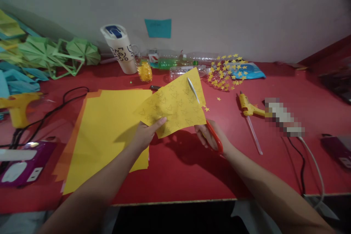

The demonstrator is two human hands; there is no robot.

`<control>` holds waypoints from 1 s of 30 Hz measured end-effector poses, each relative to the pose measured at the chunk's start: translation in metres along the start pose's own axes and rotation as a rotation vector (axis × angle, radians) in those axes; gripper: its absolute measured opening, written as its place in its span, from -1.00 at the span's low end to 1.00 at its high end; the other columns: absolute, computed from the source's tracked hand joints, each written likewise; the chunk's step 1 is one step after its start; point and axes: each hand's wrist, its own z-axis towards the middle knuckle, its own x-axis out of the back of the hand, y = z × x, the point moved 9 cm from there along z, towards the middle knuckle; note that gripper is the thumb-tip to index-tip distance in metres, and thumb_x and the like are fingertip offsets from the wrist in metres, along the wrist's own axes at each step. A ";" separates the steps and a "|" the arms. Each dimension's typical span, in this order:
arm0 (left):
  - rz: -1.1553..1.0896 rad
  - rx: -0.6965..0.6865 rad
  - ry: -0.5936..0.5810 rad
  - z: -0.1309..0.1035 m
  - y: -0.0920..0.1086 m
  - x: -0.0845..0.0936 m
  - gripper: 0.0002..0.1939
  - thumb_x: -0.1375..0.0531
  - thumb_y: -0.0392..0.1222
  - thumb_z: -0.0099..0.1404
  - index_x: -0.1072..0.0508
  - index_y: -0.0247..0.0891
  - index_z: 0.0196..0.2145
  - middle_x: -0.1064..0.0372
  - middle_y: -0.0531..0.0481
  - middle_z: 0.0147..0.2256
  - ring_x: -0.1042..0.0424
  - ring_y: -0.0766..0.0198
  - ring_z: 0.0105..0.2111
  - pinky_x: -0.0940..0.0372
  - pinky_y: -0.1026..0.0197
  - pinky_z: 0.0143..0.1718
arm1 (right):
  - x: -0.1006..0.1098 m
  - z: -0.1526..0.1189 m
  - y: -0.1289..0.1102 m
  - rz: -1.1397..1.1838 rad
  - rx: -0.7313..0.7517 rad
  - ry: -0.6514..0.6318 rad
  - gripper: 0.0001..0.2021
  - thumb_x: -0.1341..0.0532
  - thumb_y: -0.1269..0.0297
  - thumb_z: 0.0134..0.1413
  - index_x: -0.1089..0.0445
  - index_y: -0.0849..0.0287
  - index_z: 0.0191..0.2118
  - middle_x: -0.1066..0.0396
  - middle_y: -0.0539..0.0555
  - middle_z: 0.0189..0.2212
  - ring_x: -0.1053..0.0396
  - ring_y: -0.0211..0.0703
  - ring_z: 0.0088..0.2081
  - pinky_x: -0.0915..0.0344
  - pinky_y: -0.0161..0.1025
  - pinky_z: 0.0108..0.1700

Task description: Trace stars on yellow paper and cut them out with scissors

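My left hand [148, 131] grips a yellow sheet of paper [175, 104] by its lower left edge, the thumb on top. Pencilled star outlines cover this sheet. Red-handled scissors [215, 137] are in my right hand [207, 135], fingers around the handles. One blade lies over the sheet near its right edge; the other is hidden behind the paper. Small cut yellow stars [207, 109] rest on the red table just right of the sheet. Beneath and left of my left hand lies a stack of yellow and orange paper [106, 128].
Behind stand a white tumbler [120, 49], a small container of yellow pieces [144, 71], plastic bottles [167, 63] and a star-covered clear piece [226, 73]. Glue guns [248, 106] lie on both sides, with a power strip [283, 117] and cables at right. Folded green paper [44, 51] fills the left back.
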 end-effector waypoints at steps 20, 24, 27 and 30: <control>0.057 0.011 -0.047 0.008 -0.006 0.001 -0.51 -0.39 -0.03 -0.02 -0.54 -0.25 -0.12 -0.55 -0.22 -0.08 -0.50 -0.12 -0.02 -0.35 -0.13 0.08 | 0.006 0.007 0.003 0.029 -0.068 0.026 -0.64 -0.07 -0.12 0.00 -0.05 0.04 -0.53 -0.08 -0.17 -0.86 -0.02 -0.35 -0.83 0.00 -0.36 -0.75; 0.054 0.003 -0.035 0.009 -0.005 0.002 -0.49 -0.40 -0.03 -0.03 -0.53 -0.24 -0.10 -0.56 -0.23 -0.10 -0.52 -0.11 -0.05 -0.38 -0.13 0.04 | 0.007 0.007 0.001 -0.040 -0.079 0.023 -0.62 -0.07 -0.14 0.03 -0.12 0.06 -0.51 -0.09 -0.17 -0.86 -0.05 -0.35 -0.82 -0.03 -0.36 -0.73; 0.040 -0.007 -0.020 0.010 -0.005 0.004 -0.50 -0.41 -0.05 -0.05 -0.54 -0.25 -0.13 -0.57 -0.25 -0.12 -0.53 -0.12 -0.08 -0.40 -0.11 0.01 | 0.007 0.007 0.001 -0.045 -0.085 0.021 -0.61 -0.07 -0.16 0.03 -0.12 0.07 -0.51 -0.08 -0.18 -0.86 -0.05 -0.35 -0.82 -0.03 -0.36 -0.73; 0.026 0.004 -0.014 0.011 -0.007 0.003 -0.52 -0.42 -0.08 -0.07 -0.54 -0.26 -0.15 -0.57 -0.26 -0.15 -0.55 -0.12 -0.12 -0.42 -0.11 -0.03 | 0.007 0.007 0.004 -0.027 -0.093 0.020 -0.59 -0.06 -0.20 0.04 -0.12 0.06 -0.50 -0.08 -0.17 -0.86 -0.04 -0.35 -0.83 -0.01 -0.36 -0.75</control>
